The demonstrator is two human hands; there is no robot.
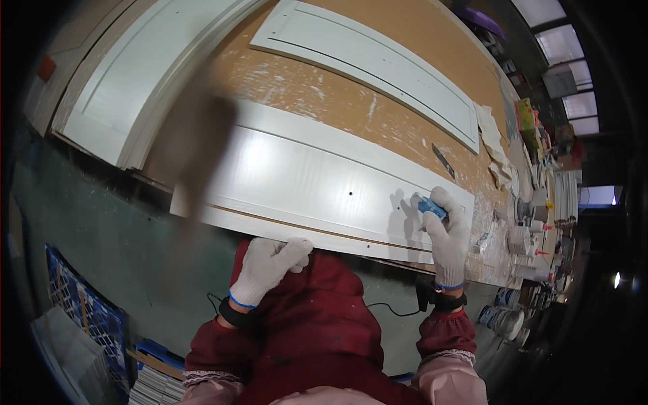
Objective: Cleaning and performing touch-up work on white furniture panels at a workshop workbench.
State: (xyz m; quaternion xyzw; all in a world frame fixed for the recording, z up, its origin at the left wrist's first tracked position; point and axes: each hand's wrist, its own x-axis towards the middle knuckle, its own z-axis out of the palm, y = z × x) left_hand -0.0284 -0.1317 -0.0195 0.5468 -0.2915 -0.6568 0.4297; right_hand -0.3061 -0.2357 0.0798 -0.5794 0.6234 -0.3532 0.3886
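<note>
A long white panel (297, 169) with a grooved border lies on the workbench in front of me. Over its right end, my right hand (448, 233), in a white knit glove, grips a small blue block (430, 207); I cannot tell exactly what kind of block it is. The block's shadow and the hand's fall on the panel beside them. At the panel's near edge is my left hand (271, 266), also gloved, its fingers curled closed. Whether anything sits inside those fingers is hidden.
A second white panel (378, 61) lies farther back on the brown, paint-streaked bench (324, 94). More white panels (128, 88) stand at the left. A dark flat tool (443, 160), a cloth (496, 148) and several tubs (520, 239) are to the right. A brown blur (202, 135) covers the panel's left part.
</note>
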